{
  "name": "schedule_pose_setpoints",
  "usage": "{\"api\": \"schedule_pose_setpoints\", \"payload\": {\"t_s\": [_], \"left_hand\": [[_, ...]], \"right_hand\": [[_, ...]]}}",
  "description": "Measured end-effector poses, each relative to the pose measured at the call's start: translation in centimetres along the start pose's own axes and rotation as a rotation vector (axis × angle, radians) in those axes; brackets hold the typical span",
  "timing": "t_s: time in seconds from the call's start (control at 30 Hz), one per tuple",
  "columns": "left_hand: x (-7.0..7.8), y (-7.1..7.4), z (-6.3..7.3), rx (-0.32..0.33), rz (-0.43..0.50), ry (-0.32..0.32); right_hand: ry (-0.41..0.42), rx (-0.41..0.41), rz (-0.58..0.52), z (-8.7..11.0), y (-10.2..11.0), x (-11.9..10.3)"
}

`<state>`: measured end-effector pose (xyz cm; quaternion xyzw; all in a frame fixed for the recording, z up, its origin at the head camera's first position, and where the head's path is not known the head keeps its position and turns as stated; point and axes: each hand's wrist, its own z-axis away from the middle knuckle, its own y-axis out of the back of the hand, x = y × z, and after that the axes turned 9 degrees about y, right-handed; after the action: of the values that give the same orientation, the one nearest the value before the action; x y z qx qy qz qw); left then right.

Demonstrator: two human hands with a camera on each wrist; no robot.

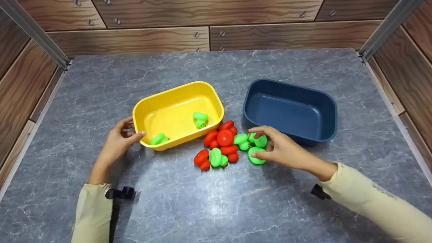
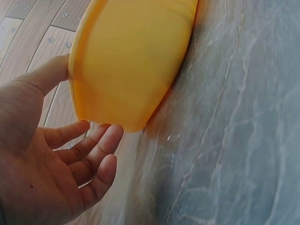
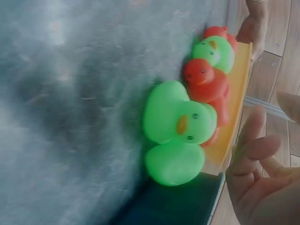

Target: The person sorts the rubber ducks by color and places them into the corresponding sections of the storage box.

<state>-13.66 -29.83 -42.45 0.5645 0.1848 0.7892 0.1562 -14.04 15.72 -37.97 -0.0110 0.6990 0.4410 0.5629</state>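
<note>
At the near left corner of a yellow bin [image 1: 179, 140], my left hand [image 1: 116, 141] holds the rim, with the thumb over the edge and fingers against the outer end wall. In the left wrist view, that hand [image 2: 61, 159] touches the bin [image 2: 131, 61]. My right hand [image 1: 283, 148] hovers over green rubber ducks [image 1: 257, 156], fingers bent and apart, nothing between them. The right wrist view shows that hand [image 3: 262, 178] apart from a green duck [image 3: 164, 112]. Red rubber ducks [image 1: 225, 137] lie in the same pile. Two green ducks [image 1: 200, 118] lie inside the yellow bin.
A dark blue bin [image 1: 290, 131] stands right of the yellow one, behind my right hand. Everything rests on a grey marbled tabletop [image 1: 189, 206]. Wood-patterned panels [image 1: 209, 37] border the back and sides.
</note>
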Motion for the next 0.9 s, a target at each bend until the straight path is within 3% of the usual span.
{"api": "schedule_pose_setpoints", "payload": {"t_s": [0.9], "left_hand": [[-0.1, -0.1, -0.1, 0.004, -0.003, 0.001]], "right_hand": [[0.001, 0.023, 0.084, 1.8, -1.9, 3.2]]}}
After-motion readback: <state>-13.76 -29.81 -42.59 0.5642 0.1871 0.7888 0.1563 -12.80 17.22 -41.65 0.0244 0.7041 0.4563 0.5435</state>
